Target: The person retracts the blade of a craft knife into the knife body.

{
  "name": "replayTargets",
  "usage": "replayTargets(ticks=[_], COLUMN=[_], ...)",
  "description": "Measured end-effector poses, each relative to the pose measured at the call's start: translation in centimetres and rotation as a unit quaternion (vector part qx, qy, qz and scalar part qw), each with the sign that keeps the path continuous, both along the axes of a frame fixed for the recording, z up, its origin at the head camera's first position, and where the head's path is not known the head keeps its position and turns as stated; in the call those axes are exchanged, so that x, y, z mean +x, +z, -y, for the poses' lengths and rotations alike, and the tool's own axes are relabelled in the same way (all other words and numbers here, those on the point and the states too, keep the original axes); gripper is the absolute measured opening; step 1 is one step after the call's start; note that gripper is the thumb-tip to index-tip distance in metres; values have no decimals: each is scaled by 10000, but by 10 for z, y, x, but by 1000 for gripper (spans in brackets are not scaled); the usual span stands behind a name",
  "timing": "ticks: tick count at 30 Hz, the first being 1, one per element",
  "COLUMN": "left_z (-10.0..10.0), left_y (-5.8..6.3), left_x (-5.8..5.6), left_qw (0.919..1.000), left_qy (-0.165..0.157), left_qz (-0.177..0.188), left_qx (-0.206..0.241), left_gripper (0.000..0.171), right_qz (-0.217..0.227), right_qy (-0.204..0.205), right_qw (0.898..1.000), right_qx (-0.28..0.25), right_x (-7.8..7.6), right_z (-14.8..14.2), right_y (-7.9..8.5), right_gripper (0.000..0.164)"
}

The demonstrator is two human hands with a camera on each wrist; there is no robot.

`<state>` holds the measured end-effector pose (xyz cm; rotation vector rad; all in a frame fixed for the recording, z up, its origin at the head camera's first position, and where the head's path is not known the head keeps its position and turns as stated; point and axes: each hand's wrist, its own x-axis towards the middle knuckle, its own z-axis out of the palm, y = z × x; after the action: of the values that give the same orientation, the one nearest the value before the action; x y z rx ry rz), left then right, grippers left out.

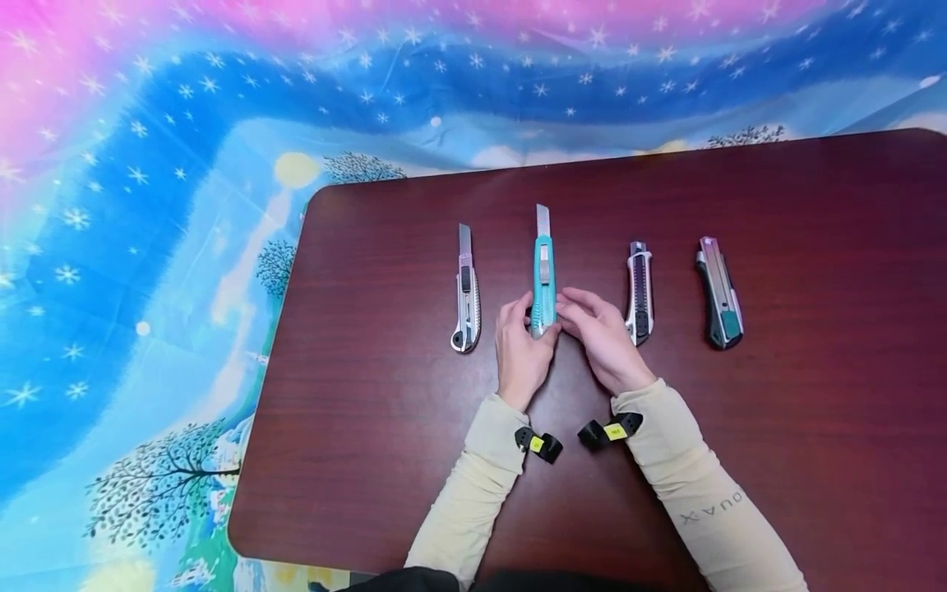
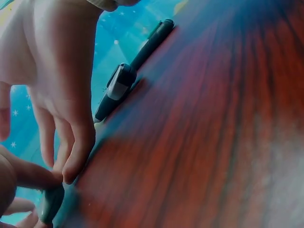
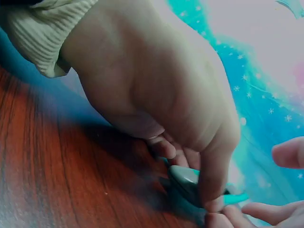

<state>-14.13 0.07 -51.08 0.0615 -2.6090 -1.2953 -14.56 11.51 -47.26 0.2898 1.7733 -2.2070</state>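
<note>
A teal utility knife (image 1: 545, 279), blade extended and pointing away, lies in the middle of the row. My left hand (image 1: 521, 349) pinches its near end, thumb on the right side and fingers on the left; the right wrist view shows this thumb (image 3: 213, 175) against the knife's rounded end. My right hand (image 1: 607, 337) comes in from the other side, its fingers relaxed and the tips at the knife's right edge. In the left wrist view, right fingertips meet the left thumb above the knife's end (image 2: 51, 205).
To the left lies a silver utility knife (image 1: 466, 296) with its blade out. Right of my hands are a grey-and-black utility knife (image 1: 640, 288), partly behind the right hand, and a silver, black and green one (image 1: 719, 292). A printed cloth (image 1: 444, 90) hangs behind the dark wooden table (image 1: 355, 395).
</note>
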Motion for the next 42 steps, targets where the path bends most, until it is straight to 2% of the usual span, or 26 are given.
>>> replayTargets(ticks=[2,4,5,6,7,8,11,12,13,15,18,20,22,26,28,32,39,42], left_z=[0,1,1,2,2,3,4,5,6,8,13,16,18,18,18,18,20,20], left_y=[-2,-3,1,4,4,3,0,-6,-12,-15,-17,-17,-16,-14,-14,-16,-11,-7], left_x=[1,0,0,1,0,0,1,1,2,4,7,10,12,15,16,15,12,13], left_qw=[9995,9961,9912,9825,9695,9529,8949,8786,8656,8471,8301,8273,8311,8522,8625,8678,8490,8444], left_qy=[-125,-341,-515,-711,-914,-1089,-1530,-1673,-1770,-1929,-2123,-2217,-2331,-2327,-2323,-2434,-2734,-2763], left_qz=[-2,111,320,554,806,1080,1745,1788,1797,1740,1725,1826,1954,2042,2017,2072,2391,2527], left_qx=[299,804,1178,1631,2127,2615,3812,4100,4326,4637,4859,4829,4656,4218,4019,3805,3839,3832], left_gripper=[61,63,63,61,58,55,44,41,39,38,38,37,36,34,33,31,27,26], right_qz=[92,104,93,79,94,86,103,106,87,-26,-146,-178,-182,-23,62,85,63,138], right_qy=[-208,-358,-419,-471,-513,-539,-553,-544,-538,-527,-500,-415,-166,652,929,872,673,538], right_qw=[9992,9979,9973,9967,9961,9955,9939,9934,9929,9927,9912,9908,9884,9774,9715,9727,9835,9891], right_qx=[-335,-525,-600,-658,-712,-772,-951,-1006,-1054,-1089,-1217,-1277,-1498,-2009,-2181,-2147,-1680,-1366], right_x=[0,0,0,-1,-1,-2,-3,-3,-3,-3,-3,-3,-2,-2,-2,-3,-6,-8], right_z=[0,0,0,-1,-1,-1,-2,-2,-2,0,3,5,6,6,6,5,2,1], right_y=[-3,-6,-7,-9,-10,-12,-16,-17,-19,-21,-24,-25,-28,-33,-35,-35,-34,-34], right_gripper=[52,51,49,48,47,46,42,41,40,38,34,34,38,56,60,63,68,69])
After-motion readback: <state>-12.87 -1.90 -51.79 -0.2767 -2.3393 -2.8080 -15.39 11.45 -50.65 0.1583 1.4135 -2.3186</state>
